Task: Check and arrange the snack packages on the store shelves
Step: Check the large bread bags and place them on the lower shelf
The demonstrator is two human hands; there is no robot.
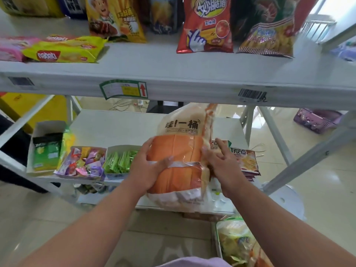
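On the low white shelf [115, 122], L to R: a green pack in a box [47, 149], a candy bag [82, 162], green sticks [121, 159], then the big orange snack bag [181, 157] held up in front of the shelf, w/ flat snack packs [244, 158] just to its R. The left hand [149, 166] wraps its fingers round the bag's L side & the right hand [221, 160] holds the R edge, fingers curled on it. The top shelf [173, 60] has chip bags [206, 26], and the floor [327, 180] is shiny pale tile.

Both hands, left hand [148, 166] and right hand [221, 160], grip an orange snack bag [179, 151]
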